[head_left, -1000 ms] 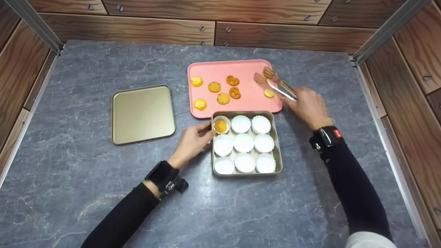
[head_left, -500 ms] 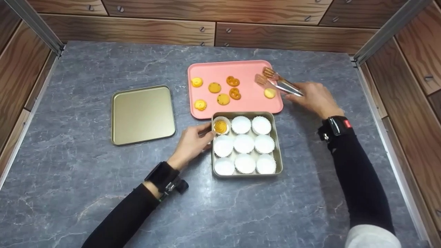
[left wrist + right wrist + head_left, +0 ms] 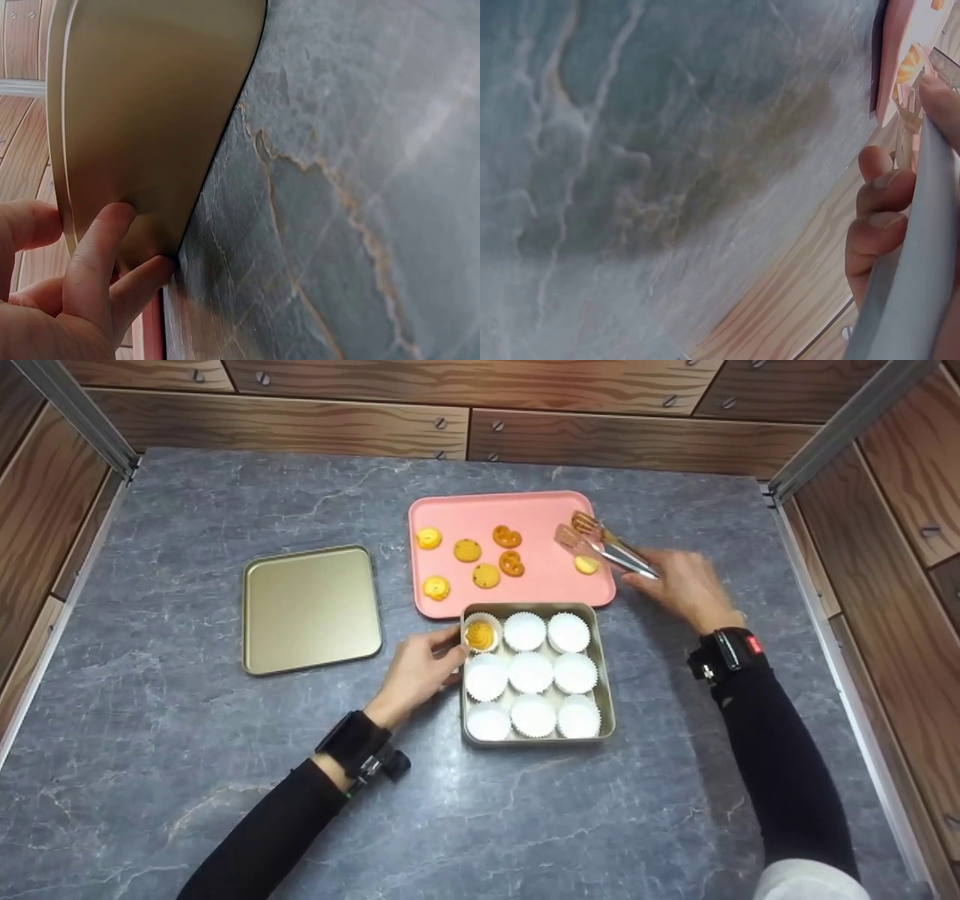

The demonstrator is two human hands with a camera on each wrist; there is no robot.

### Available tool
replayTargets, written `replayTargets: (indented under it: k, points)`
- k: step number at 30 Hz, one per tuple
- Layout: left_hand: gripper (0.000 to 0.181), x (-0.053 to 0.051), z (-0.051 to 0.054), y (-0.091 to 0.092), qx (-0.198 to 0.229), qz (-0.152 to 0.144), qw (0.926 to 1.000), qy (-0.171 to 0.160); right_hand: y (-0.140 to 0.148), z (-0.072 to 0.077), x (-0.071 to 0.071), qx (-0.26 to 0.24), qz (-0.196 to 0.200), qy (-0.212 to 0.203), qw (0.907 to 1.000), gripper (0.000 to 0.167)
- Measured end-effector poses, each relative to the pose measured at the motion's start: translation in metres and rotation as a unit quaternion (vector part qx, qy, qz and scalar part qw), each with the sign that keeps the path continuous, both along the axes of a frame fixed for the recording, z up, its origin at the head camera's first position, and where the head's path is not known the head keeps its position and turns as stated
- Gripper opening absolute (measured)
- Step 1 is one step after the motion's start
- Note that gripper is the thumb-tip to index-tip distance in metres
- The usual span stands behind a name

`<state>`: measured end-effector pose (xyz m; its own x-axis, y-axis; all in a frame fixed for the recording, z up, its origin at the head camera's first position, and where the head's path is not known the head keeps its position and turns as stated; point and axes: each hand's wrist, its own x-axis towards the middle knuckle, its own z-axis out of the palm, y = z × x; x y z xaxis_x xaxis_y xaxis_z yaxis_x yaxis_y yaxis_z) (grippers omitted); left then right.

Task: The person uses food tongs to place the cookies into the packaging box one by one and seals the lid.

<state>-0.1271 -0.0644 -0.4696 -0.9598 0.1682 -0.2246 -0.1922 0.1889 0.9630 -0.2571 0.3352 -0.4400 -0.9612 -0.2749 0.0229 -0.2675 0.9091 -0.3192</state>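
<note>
My left hand grips the left wall of a square gold tin, thumb at the rim and fingers against the outside. Rows of white paper cups fill the tin; the back-left cup holds a swirled yellow cookie. In my right hand are metal serving tongs, also partly seen in the right wrist view. Their spread tips hang over the right part of a pink tray. Beneath and beside the tongs lies a pale yellow cookie, partly covered by them.
On the tray lie two pretzels, two dotted round cookies and two yellow swirled cookies. A flat gold lid rests at the left on the grey marbled table. Wood-patterned walls border the table.
My right hand has drawn back to the right with the tongs, then come slightly toward me. The tong tips stay over the tray's right side. My left hand and the tin are still.
</note>
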Motion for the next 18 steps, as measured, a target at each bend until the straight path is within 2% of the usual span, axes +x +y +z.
replayTargets:
  k: [9,18]
  points:
    - [0.051,0.001,-0.001,-0.001,-0.001,-0.002,0.9999,0.010,0.002,-0.003,0.014,-0.017,0.005,0.033,0.9993,0.045]
    - [0.053,0.001,0.001,-0.001,-0.031,-0.003,0.9993,0.019,0.001,0.008,0.035,-0.039,0.005,0.040,0.9984,0.049]
